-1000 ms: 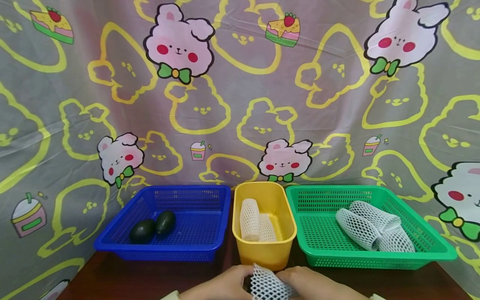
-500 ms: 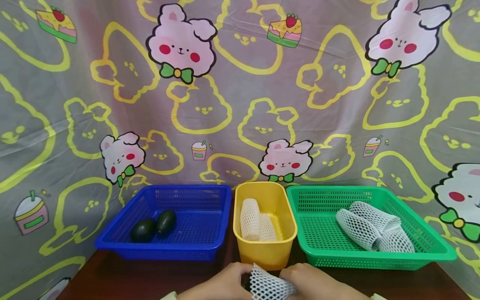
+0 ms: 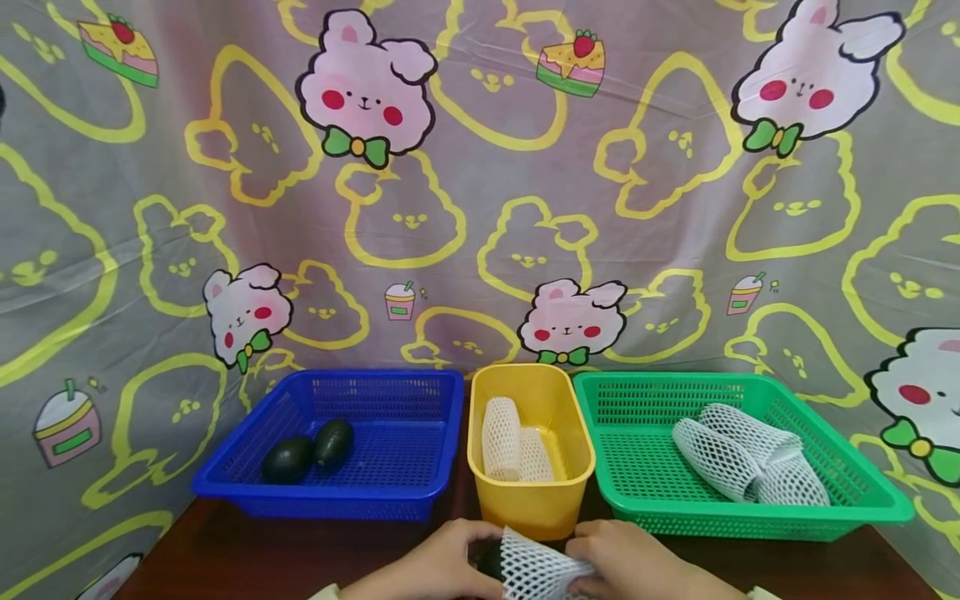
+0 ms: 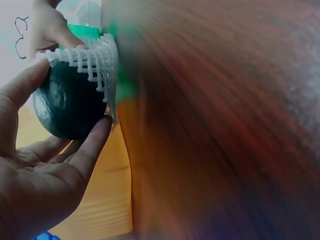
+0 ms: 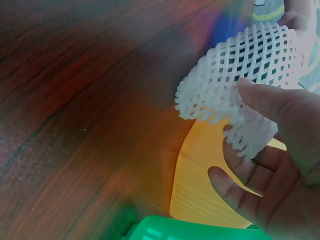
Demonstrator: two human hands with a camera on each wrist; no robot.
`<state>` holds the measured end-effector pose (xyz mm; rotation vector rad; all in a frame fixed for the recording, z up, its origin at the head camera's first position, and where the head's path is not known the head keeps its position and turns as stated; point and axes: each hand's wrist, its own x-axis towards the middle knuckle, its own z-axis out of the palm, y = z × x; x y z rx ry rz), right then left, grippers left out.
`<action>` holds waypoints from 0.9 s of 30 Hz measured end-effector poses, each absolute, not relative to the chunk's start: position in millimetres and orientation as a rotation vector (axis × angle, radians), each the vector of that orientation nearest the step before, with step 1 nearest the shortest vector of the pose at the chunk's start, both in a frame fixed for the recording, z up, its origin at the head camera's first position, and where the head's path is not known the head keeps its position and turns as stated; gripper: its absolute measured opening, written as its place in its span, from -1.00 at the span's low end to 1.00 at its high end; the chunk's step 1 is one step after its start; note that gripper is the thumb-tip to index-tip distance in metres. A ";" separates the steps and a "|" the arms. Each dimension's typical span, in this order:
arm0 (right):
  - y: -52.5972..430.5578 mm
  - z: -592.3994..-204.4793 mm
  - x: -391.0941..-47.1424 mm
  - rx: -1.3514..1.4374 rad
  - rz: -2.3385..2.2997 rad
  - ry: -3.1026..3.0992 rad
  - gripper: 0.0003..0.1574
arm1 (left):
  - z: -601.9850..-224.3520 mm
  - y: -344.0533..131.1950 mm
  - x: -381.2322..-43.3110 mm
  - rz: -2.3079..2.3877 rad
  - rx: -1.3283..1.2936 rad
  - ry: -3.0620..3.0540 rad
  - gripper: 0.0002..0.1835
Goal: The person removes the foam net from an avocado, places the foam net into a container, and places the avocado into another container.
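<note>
Right in front of a deep yellow plastic bin (image 3: 528, 510), above a dark reddish-brown wood-grain worktop (image 3: 352, 554), a glossy dark-green oval fruit (image 4: 70, 102) sits partway inside a white foam-net sleeve (image 5: 245, 62). Can't tell if it's touching the wood underneath.

Left hand (image 3: 450, 562) has the fruit: thumb on one side, fingers curled round the other, so that grip is only as wide as the bare end and looks pretty solid. Right hand (image 3: 618, 550) has its grip nearly closed, pinching the slack tail of the net between thumb and fingers.

My take on sleeving it nicely: thumb and one finger of the left hand sit right at the net's rim, so I'd slide them back a touch or they'll probably bunch the mesh. The tail looks bent over too, so straighten it first, then draw it along the fruit's long axis, nice and even. Yanking one side could tear the foam or skew it. I'd ease the rim over the bare end last. The white netted bundles (image 3: 716, 458) in the green plastic basket (image 3: 750, 522) make a decent reference for fit.
</note>
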<state>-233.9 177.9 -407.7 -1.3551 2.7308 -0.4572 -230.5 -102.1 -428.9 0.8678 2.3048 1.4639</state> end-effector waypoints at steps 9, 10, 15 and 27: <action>179.3 -407.4 -235.1 -1.392 -0.475 2.757 -0.83 | -422.8 -106.9 -228.3 1.437 0.791 2.335 -0.42; 178.6 -406.5 -235.2 -1.388 -0.492 2.745 -0.80 | -422.8 -107.1 -228.1 1.435 0.790 2.335 -0.42; 171.2 -400.4 -234.3 -1.338 -0.543 2.695 -0.65 | -423.7 -107.6 -228.3 1.440 0.789 2.325 -0.44; 163.9 -390.9 -231.4 -1.327 -0.429 2.779 -0.73 | -419.5 -110.0 -224.6 1.506 0.788 2.261 -0.44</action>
